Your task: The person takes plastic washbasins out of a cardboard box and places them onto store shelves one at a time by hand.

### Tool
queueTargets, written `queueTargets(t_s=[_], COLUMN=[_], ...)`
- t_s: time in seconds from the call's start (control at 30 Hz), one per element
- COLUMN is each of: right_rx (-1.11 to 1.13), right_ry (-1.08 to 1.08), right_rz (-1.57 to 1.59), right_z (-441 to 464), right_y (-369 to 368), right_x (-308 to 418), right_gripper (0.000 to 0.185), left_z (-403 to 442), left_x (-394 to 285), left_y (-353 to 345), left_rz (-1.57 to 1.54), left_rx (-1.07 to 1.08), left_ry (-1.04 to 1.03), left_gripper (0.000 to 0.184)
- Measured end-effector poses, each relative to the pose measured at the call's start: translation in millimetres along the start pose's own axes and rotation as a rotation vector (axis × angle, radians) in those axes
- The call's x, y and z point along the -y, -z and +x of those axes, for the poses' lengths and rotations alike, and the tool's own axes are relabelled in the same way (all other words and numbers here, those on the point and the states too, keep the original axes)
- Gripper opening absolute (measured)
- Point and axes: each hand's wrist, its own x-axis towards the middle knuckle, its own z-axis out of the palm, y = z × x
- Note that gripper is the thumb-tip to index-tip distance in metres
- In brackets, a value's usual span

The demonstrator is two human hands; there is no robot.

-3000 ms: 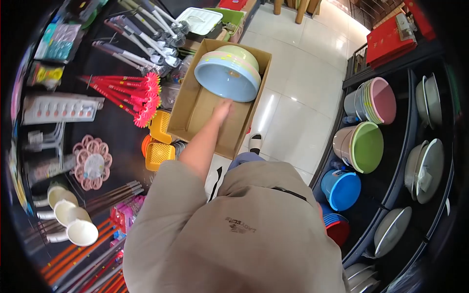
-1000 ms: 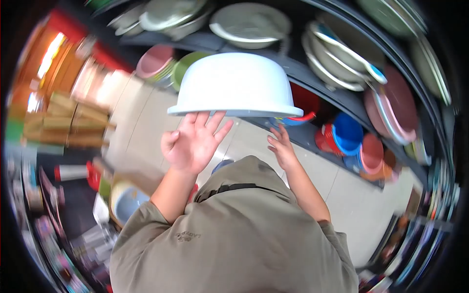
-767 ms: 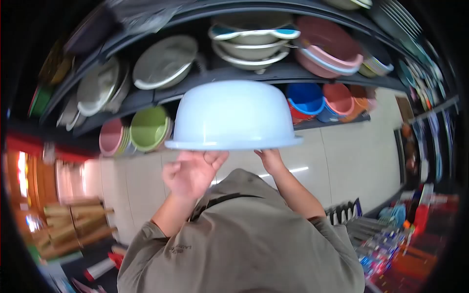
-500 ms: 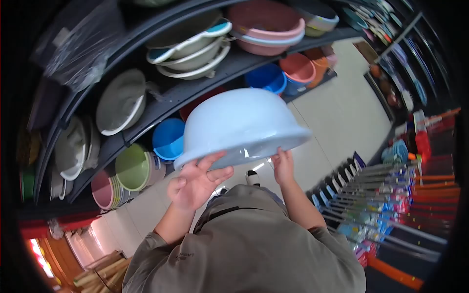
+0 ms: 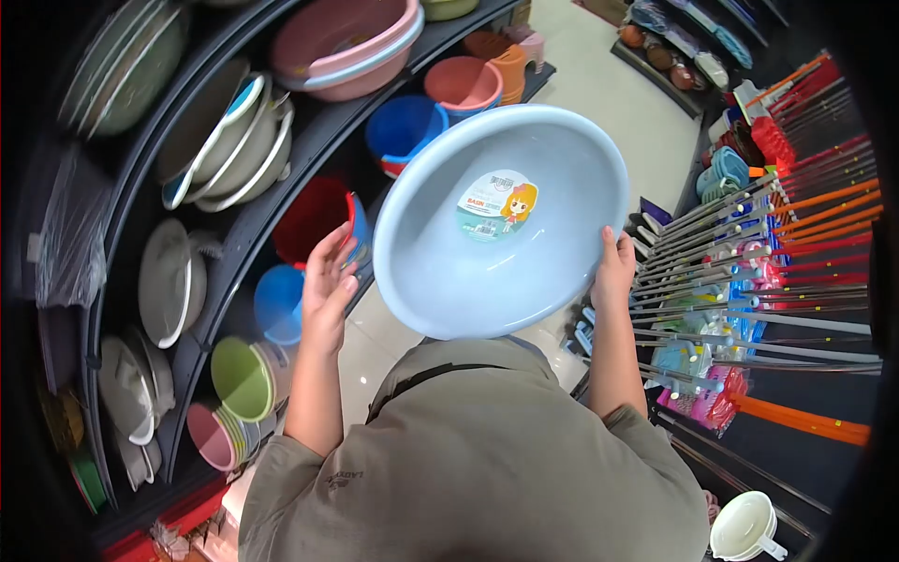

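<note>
A light blue basin (image 5: 552, 272) is tilted so that its inside faces me, with a cartoon label (image 5: 496, 206) on its bottom. My right hand (image 5: 613, 270) grips the basin's rim at the right, thumb over the edge. Left of the basin, my left hand (image 5: 328, 286) is raised with its fingers apart, holding nothing, a small gap between it and the rim. Behind that hand are a red bucket (image 5: 309, 220) and a blue bucket (image 5: 279, 304) on the lower shelf.
Shelves on the left hold pink basins (image 5: 346, 47), grey-white basins (image 5: 169, 286), a green bucket (image 5: 242, 379) and a dark blue bucket (image 5: 407, 131). Long-handled tools (image 5: 721, 309) hang on the right. White dippers (image 5: 744, 526) are at the lower right. Tiled floor (image 5: 585, 84) runs between.
The basin has turned from showing its outside to showing its inside and label. My left hand has come away from its rim; my right hand now grips it. The view has swung toward the tools.
</note>
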Motion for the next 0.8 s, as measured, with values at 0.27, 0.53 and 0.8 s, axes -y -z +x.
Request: queueTargets(t_s=[0.27, 0.53, 0.8], right_rx=[0.042, 0.184, 0.151], right_ry=[-0.072, -0.089, -0.097], right_rz=[0.204, 0.478, 0.565], right_z=[83.6, 92.7, 154.8], right_y=[70.2, 133.5, 131.4], right_x=[45.9, 12.9, 20.2], right_gripper=[0.029, 0.039, 0.047], left_z=[72.2, 129.5, 215.2], left_x=[44.7, 78.9, 111.5], left_y=[-134.4, -207.0, -263.2], left_rz=[-0.106, -0.155, -0.078], left_rx=[0.015, 0.044, 0.16], left_ry=[0.089, 0.355, 0.442], left_gripper=[0.067, 0.067, 0.072])
